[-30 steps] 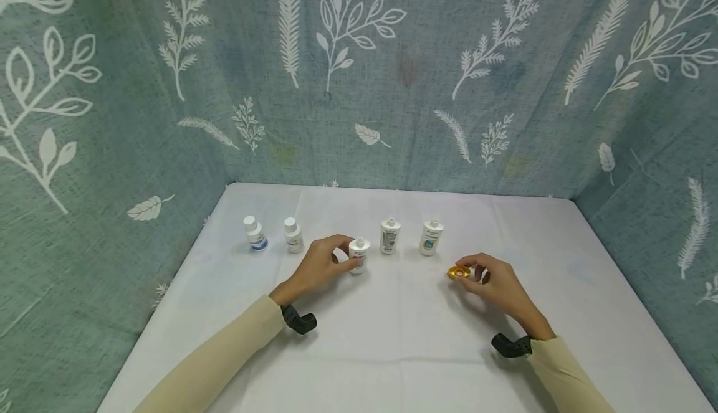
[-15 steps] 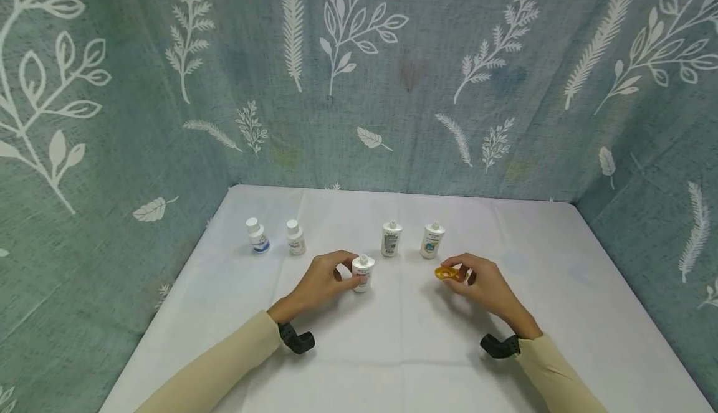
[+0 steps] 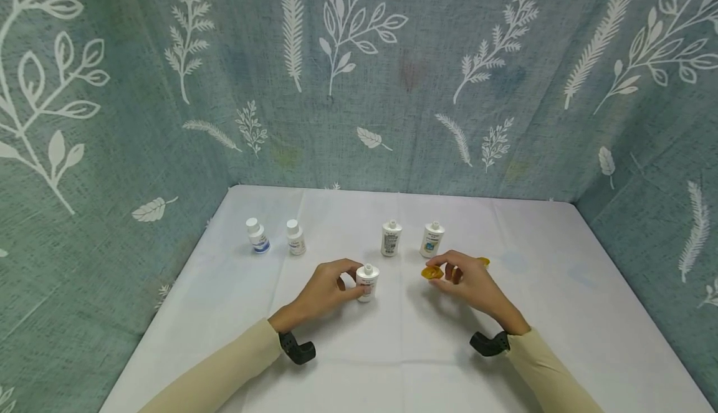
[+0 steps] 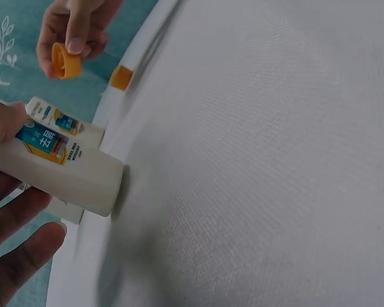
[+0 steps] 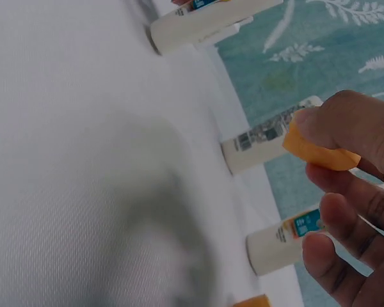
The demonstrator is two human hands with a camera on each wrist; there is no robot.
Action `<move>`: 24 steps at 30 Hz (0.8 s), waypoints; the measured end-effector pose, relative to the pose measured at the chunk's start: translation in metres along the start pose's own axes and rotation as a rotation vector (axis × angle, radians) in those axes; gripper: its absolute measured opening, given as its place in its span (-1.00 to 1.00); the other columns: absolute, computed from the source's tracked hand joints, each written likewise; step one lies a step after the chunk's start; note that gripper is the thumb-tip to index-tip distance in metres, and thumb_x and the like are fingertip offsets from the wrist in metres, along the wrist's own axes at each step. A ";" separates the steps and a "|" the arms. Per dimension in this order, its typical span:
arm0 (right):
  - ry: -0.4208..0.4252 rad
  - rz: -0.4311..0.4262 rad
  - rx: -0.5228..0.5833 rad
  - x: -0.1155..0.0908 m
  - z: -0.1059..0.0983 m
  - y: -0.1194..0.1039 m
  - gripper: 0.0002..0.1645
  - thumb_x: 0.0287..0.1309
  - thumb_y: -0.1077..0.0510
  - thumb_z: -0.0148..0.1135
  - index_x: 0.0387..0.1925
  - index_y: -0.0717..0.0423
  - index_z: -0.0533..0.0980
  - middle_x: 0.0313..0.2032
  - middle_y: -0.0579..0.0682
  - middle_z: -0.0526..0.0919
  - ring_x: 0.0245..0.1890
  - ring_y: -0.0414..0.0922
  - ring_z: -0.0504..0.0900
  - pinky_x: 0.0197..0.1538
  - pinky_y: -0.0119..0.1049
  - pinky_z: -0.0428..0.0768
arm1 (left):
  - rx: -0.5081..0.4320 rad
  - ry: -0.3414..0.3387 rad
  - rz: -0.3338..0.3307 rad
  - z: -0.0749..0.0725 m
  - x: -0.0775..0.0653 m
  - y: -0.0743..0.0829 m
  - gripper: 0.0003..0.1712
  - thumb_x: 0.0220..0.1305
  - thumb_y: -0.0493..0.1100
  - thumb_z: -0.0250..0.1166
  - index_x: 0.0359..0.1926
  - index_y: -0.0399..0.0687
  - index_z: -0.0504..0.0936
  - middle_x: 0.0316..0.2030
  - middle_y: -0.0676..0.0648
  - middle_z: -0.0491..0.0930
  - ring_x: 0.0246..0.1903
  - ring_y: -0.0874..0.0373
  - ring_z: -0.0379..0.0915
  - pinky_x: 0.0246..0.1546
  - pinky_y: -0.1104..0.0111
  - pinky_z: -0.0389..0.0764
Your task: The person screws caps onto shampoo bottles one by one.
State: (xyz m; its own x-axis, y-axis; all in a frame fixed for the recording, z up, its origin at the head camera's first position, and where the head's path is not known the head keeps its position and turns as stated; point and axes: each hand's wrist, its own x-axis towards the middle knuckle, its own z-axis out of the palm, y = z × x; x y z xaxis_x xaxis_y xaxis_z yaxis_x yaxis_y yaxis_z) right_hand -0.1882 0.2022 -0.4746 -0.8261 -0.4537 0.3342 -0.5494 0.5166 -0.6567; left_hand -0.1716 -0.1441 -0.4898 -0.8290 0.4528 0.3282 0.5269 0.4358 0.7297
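Note:
My left hand (image 3: 321, 293) grips a white bottle (image 3: 367, 274) between thumb and fingers. Its neck has no cap, and it stands upright; a teal and orange label (image 4: 43, 139) shows in the left wrist view. To the right, my right hand (image 3: 473, 282) pinches an orange cap (image 3: 431, 273) by its edge, raised above the cloth and apart from the bottle. In the right wrist view, the cap (image 5: 317, 153) sits between thumb and index finger, with the other fingers loosely curled. Another orange cap (image 3: 483, 261) lies on the table behind the right hand, partly hidden.
Two uncapped bottles, one with a dark printed back (image 3: 391, 238) and one with a coloured label (image 3: 432, 240), stand beyond my hands. Two smaller white-capped bottles (image 3: 258, 236) (image 3: 295, 238) stand at the back left. Patterned green cloth (image 3: 415, 151) rises behind the white table (image 3: 404, 382).
My left hand has brought the bottle nearer me and slightly right. My right hand has carried its orange cap leftward, towards that bottle. The other orange cap has come into sight.

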 end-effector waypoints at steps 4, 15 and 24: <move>-0.019 0.008 0.013 0.004 0.002 -0.007 -0.58 0.11 0.15 0.58 0.03 -0.02 0.68 -0.19 -0.25 0.68 -0.40 -0.18 0.52 -0.41 -0.35 0.54 | 0.001 0.001 0.010 0.002 -0.001 0.001 -0.61 0.24 -0.06 0.54 0.04 -0.03 0.71 -0.21 0.14 0.68 -0.26 0.06 0.62 -0.40 0.30 0.66; -0.054 -0.040 0.081 0.016 0.011 -0.016 -0.62 0.09 0.15 0.60 -0.04 -0.10 0.69 -0.27 -0.25 0.66 -0.39 -0.15 0.54 -0.37 -0.32 0.58 | 0.002 0.005 0.018 0.003 -0.003 0.003 -0.61 0.22 -0.10 0.55 0.05 -0.04 0.71 -0.20 0.13 0.68 -0.24 0.05 0.63 -0.40 0.34 0.66; -0.078 -0.052 0.127 0.027 0.019 -0.026 -0.57 0.10 0.11 0.60 0.03 -0.12 0.68 -0.25 -0.24 0.67 -0.39 -0.14 0.53 -0.38 -0.28 0.57 | 0.002 0.004 0.018 0.004 -0.003 0.003 -0.59 0.22 -0.07 0.55 0.06 -0.05 0.70 -0.19 0.14 0.69 -0.22 0.10 0.63 -0.38 0.32 0.68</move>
State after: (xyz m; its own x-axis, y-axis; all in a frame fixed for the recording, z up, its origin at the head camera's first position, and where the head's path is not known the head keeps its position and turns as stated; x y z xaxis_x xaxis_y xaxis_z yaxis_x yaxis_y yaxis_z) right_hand -0.1940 0.1633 -0.4614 -0.7818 -0.5353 0.3197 -0.5669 0.3967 -0.7220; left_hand -0.1664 -0.1412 -0.4909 -0.8204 0.4572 0.3434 0.5417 0.4296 0.7225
